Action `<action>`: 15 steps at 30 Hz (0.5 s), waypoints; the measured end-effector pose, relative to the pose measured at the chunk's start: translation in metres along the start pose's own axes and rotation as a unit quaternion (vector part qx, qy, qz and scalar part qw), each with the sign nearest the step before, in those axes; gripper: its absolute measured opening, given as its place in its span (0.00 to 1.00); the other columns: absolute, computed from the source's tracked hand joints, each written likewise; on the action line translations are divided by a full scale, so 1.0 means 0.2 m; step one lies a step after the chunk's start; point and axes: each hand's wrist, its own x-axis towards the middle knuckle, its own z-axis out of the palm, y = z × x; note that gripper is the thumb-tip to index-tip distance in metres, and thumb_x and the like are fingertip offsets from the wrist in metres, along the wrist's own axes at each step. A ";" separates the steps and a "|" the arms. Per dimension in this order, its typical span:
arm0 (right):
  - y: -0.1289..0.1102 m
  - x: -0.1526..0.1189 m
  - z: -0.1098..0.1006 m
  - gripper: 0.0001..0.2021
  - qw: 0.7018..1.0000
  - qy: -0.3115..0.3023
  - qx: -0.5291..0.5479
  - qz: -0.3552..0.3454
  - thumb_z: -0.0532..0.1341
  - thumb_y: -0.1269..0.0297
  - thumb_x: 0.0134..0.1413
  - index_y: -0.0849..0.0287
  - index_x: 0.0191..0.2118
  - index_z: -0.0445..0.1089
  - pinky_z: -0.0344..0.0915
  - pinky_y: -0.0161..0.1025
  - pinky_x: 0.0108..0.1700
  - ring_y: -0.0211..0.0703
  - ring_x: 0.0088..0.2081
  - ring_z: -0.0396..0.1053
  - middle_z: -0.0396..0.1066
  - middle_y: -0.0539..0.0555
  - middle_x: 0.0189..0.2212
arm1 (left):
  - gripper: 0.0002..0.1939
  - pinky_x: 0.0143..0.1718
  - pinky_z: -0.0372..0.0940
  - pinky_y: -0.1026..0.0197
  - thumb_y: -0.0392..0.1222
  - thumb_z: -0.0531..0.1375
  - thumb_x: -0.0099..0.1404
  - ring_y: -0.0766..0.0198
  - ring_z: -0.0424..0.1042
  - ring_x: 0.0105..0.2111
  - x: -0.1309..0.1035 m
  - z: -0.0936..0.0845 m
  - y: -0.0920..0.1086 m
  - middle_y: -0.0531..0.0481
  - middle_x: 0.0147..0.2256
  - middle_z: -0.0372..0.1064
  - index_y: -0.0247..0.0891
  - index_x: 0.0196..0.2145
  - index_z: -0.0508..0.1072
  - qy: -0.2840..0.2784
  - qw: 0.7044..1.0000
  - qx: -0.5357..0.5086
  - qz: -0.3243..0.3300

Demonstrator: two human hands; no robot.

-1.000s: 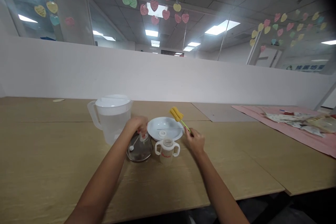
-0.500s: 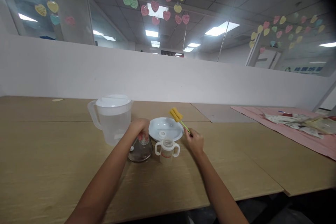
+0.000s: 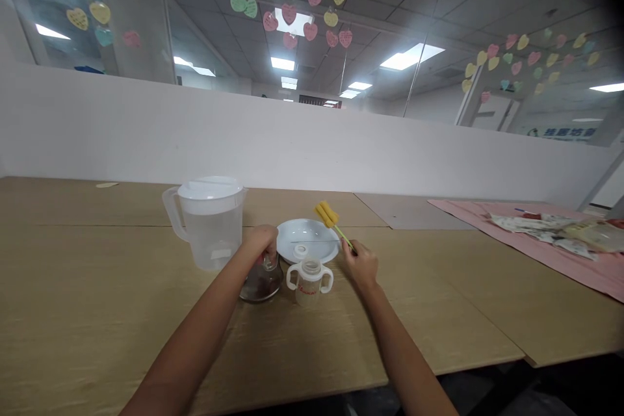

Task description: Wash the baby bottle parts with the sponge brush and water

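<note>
My left hand bends down over the top of a low, rounded glass pot, its fingers closed at the neck. Their tips are partly hidden, so what they pinch there cannot be made out. My right hand grips the thin green handle of a bottle brush, whose yellow sponge head points up and left above a white bowl. Inside the bowl lies a small white cap. Between my hands stands an uncapped, clear baby bottle with two white handles and red print.
A lidded, translucent pitcher stands left of the glass pot, its handle facing left. A pink cloth with papers and plastic packaging covers the right part of the table. A white wall rises behind.
My left hand has shifted very slightly at the top of the glass pot. The view has moved a little; the brush and my right hand stay nearly in place.
</note>
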 end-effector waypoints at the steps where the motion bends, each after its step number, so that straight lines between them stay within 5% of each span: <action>1: 0.00 0.00 0.00 0.22 1.000 0.001 -0.002 0.000 0.48 0.54 0.56 0.62 0.20 0.68 0.46 0.32 0.22 0.31 0.17 0.56 0.63 0.50 0.14 | 0.11 0.23 0.64 0.49 0.33 0.68 0.24 0.48 0.68 0.18 0.00 0.00 0.00 0.45 0.09 0.63 0.37 0.11 0.70 -0.036 0.999 0.014 -0.031; 7: 0.01 -0.01 0.01 0.22 1.000 -0.010 0.000 -0.001 0.48 0.54 0.56 0.61 0.21 0.69 0.45 0.32 0.22 0.31 0.17 0.56 0.64 0.50 0.14 | 0.10 0.22 0.64 0.51 0.31 0.66 0.26 0.49 0.69 0.19 -0.01 0.01 0.01 0.43 0.12 0.66 0.37 0.11 0.70 -0.135 0.986 0.038 -0.093; 15: 0.01 0.00 0.01 0.22 1.000 -0.020 0.002 0.002 0.47 0.54 0.57 0.62 0.21 0.68 0.45 0.32 0.22 0.32 0.18 0.57 0.64 0.51 0.15 | 0.11 0.21 0.64 0.50 0.33 0.68 0.23 0.49 0.68 0.17 -0.02 0.01 0.02 0.46 0.09 0.64 0.38 0.10 0.69 -0.096 0.992 0.045 -0.075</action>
